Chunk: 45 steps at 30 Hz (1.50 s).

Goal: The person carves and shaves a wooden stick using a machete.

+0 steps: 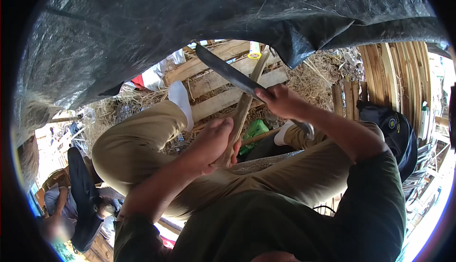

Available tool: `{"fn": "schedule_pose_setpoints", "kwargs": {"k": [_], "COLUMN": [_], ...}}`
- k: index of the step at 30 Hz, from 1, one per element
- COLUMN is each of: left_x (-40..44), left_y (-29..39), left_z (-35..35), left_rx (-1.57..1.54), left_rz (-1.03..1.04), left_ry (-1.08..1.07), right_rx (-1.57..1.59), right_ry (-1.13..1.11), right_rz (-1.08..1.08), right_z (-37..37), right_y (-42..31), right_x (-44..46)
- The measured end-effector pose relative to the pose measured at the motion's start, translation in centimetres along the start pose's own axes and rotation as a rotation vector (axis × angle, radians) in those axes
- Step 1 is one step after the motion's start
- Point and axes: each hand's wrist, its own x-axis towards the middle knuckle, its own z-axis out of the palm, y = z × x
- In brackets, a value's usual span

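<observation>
Shirt and trousers: a dark green shirt (pixel 285 224) fills the lower middle; tan trousers (pixel 137 138) spread to both sides above it, knees bent.
Left hand: at the centre of the frame, the left hand (pixel 216 140) is closed around the lower end of the stick, thumb uppermost.
Right hand: right of centre, the right hand (pixel 280 101) is clenched on the machete near its handle, whose curved end shows below the fist.
Stick: the wooden stick (pixel 243 105) slants from the left hand toward the upper middle.
Machete: the dark blade of the machete (pixel 228 74) points to the upper left and crosses over the stick; whether its edge touches the wood is hard to tell from here.
Tarp: a black tarp (pixel 156 24) hangs across the top.
Ground: wooden slats (pixel 213 72) and straw (pixel 109 117) lie past the hands, with a green bag (pixel 256 130) just right of centre and a yellow-rimmed cup (pixel 254 50) at upper middle.
Right side: a black backpack (pixel 394 129) sits below upright planks (pixel 403 72).
Lower left: another person (pixel 61 198), well apart.
</observation>
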Motion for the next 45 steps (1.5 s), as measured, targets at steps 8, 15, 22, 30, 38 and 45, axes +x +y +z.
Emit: {"fn": "schedule_pose_setpoints", "kwargs": {"k": [8,15,22,30,38,45], "left_x": [0.5,0.9,1.0,0.8,0.0,0.9], "left_y": [-0.4,-0.7,-1.2,-1.6,-1.1,-0.8], "left_z": [0.1,0.1,0.6,0.5,1.6,0.8], "left_rx": [-0.077,-0.022,-0.056,-0.072,-0.042,-0.038], "left_rz": [-0.021,0.016,-0.017,0.033,-0.010,-0.003], "left_ry": [-0.006,0.051,0.023,0.011,0.044,0.050], "right_rx": [-0.074,-0.054,-0.079,0.032,-0.119,-0.083], "right_ry": [0.123,-0.011,-0.037,-0.056,0.174,0.027], "right_rz": [-0.054,0.031,0.069,0.046,-0.252,0.054], "right_z": [0.2,-2.7,-1.8,-0.6,2.2,-0.1], "right_y": [0.2,1.1,-0.1,-0.6,1.1,0.5], "right_x": [-0.1,2.0,0.4,-1.2,-0.2,0.8]}}
